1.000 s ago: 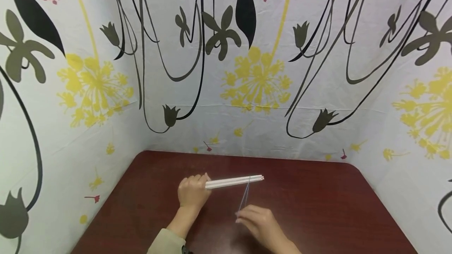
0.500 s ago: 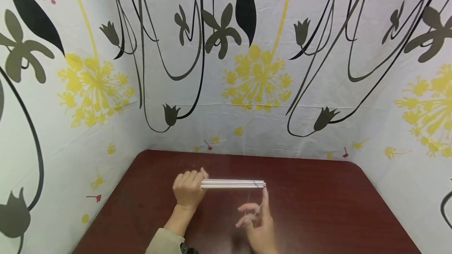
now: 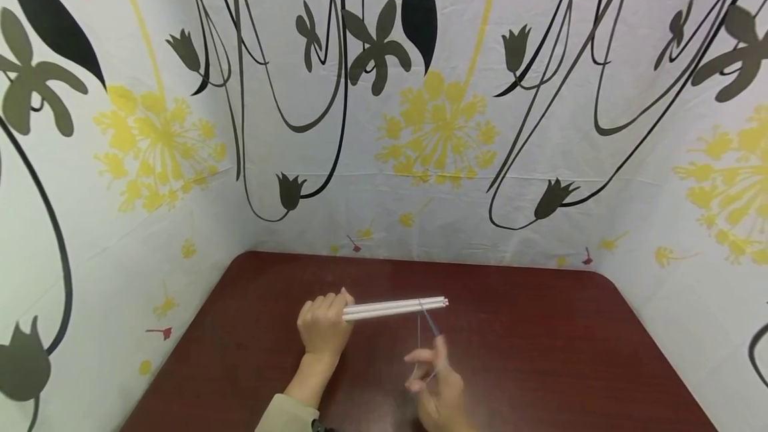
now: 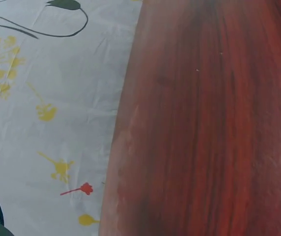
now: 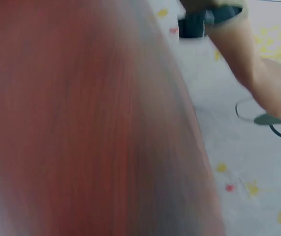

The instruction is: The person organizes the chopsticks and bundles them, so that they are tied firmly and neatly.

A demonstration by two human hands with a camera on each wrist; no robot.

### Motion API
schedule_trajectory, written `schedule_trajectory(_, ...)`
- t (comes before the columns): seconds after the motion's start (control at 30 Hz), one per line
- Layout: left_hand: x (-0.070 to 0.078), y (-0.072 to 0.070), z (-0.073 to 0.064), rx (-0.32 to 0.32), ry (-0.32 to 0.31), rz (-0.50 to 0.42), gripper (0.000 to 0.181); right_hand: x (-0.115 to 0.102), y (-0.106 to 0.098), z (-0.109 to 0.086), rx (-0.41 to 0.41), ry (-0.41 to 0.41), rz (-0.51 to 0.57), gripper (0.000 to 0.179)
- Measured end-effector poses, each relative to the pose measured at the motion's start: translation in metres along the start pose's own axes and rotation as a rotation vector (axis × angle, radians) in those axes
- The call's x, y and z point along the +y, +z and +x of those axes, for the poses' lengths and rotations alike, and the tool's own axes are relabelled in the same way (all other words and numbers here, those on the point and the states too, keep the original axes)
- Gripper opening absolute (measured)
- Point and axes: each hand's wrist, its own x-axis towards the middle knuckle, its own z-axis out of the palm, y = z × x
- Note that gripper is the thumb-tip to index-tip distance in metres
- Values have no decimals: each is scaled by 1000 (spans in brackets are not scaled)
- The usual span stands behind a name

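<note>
My left hand (image 3: 325, 325) grips one end of a bundle of slim white sticks (image 3: 387, 309), which points right and tilts slightly upward above the table. Near the bundle's far end a thin bluish-grey rubber band (image 3: 429, 323) loops round the sticks. It stretches down to my right hand (image 3: 443, 389), whose bent fingers and thumb hold the band spread apart. Blur hides the exact finger contact. In the right wrist view the left hand (image 5: 273, 88) shows at the right edge with a short piece of the bundle. The left wrist view catches only a sliver of skin.
A dark red wood-grain table (image 3: 558, 352) with rounded far corners lies below both hands. White cloth walls (image 3: 336, 152) printed with flowers and stems close in the back and both sides.
The right hand has turned from knuckles up to an upright pose, its index finger raised to the stick ends and then lowered, stretching the band. The bundle levelled, then tilted up again.
</note>
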Motion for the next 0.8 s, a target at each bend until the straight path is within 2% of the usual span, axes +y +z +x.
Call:
schedule_trajectory(0.1, -1, 0, 5, 61, 41, -21, 37, -10, 5, -14, 64, 374, 359, 58)
schedule_trajectory(0.17, 0, -2, 10, 91, 75, -36, 39, -16, 6, -18, 119, 588, 588, 53)
schedule_trajectory(0.2, 1, -4, 13, 105, 96, -45, 40, -17, 5, -18, 143, 667, 679, 50)
schedule_trajectory(0.23, 2, -6, 16, 117, 118, -52, 41, -17, 4, -18, 166, 711, 753, 48)
schedule_trajectory(0.3, 3, -10, 20, 134, 162, -69, 42, -13, -4, -15, 218, 761, 823, 47)
schedule_trajectory(0.37, 4, -14, 24, 146, 198, -81, 42, -7, -14, -9, 262, 772, 815, 48)
schedule_trajectory(0.4, 4, -15, 26, 149, 214, -86, 42, -4, -19, -6, 277, 770, 778, 48)
schedule_trajectory(0.47, 4, -16, 28, 150, 242, -97, 42, 1, -28, 1, 280, 770, 621, 44)
schedule_trajectory(0.6, 4, -16, 31, 153, 282, -109, 42, 6, -38, 16, 165, 850, 264, 23)
schedule_trajectory(0.67, 4, -16, 33, 158, 285, -112, 42, 8, -40, 21, 76, 875, 152, 14)
schedule_trajectory(0.73, 1, -15, 34, 165, 278, -118, 42, 9, -42, 22, 19, 883, 178, 13)
schedule_trajectory(0.8, -1, -16, 34, 176, 276, -133, 42, 11, -45, 20, -32, 856, 282, 23)
